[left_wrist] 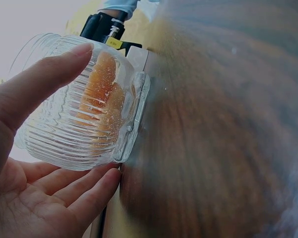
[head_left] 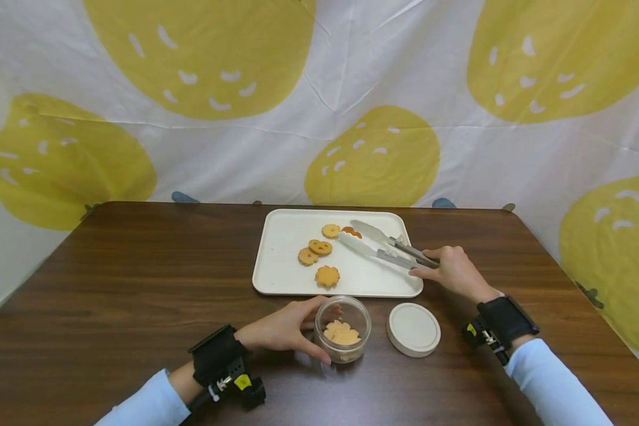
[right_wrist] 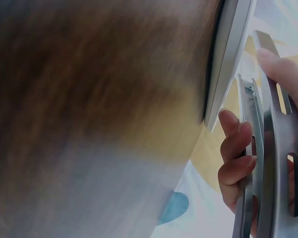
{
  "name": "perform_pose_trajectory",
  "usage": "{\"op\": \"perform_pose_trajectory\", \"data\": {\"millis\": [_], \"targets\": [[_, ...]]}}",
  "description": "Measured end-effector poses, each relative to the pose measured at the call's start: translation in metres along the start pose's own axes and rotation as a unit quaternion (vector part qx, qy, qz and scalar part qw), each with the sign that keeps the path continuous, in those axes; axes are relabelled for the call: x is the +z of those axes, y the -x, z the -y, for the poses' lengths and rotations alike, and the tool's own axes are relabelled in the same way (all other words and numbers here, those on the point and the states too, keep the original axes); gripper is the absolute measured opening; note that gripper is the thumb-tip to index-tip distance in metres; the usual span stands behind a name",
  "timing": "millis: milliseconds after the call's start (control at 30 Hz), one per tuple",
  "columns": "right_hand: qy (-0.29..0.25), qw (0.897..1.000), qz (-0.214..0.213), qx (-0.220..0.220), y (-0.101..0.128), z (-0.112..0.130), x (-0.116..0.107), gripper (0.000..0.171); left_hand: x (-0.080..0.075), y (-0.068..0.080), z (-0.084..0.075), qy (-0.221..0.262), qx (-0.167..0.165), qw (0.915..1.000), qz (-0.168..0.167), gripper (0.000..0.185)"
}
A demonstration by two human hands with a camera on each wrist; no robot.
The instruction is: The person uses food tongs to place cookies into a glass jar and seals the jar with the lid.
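The right hand (head_left: 455,272) has its thumb and fingers curled round metal tongs (head_left: 391,257), whose arms stand apart over the tray's right half, pale tips either side of dark brown biscuits (head_left: 351,232); contact there cannot be told. The left hand (head_left: 290,328) cups the glass jar (head_left: 346,357), thumb on one side and fingers on the other; the jar stands upright near the tray's near edge, pale biscuits (head_left: 341,332) inside. A white lid (head_left: 414,329) lies flat off the tray's near right corner. Golden biscuits (head_left: 327,276) lie mid-tray, and the white tray (head_left: 279,260) sits near the worktop's (head_left: 138,284) far edge
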State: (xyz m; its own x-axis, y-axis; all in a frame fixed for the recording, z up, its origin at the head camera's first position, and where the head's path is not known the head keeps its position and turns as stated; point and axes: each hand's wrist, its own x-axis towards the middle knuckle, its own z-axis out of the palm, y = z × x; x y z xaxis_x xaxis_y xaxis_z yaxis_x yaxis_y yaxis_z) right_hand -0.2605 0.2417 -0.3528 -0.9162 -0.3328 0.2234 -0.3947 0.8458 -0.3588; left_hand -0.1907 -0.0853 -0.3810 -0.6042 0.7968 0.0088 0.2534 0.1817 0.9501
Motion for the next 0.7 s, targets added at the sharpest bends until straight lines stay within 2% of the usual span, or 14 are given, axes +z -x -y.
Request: {"op": "perform_pose_trajectory", "data": {"millis": [433,700], "targets": [[0.008,1.0,-0.009,-0.011,0.0018,0.003,-0.0007,0.052,-0.0005,0.0005,-0.0001,-0.002,0.002,1.0,0.002,0.076],[0.008,0.999,-0.035,-0.041,0.0076,0.0018,-0.0019,0.049,0.0001,0.0007,0.0001,0.004,0.009,0.9999,0.003,0.076]]}}
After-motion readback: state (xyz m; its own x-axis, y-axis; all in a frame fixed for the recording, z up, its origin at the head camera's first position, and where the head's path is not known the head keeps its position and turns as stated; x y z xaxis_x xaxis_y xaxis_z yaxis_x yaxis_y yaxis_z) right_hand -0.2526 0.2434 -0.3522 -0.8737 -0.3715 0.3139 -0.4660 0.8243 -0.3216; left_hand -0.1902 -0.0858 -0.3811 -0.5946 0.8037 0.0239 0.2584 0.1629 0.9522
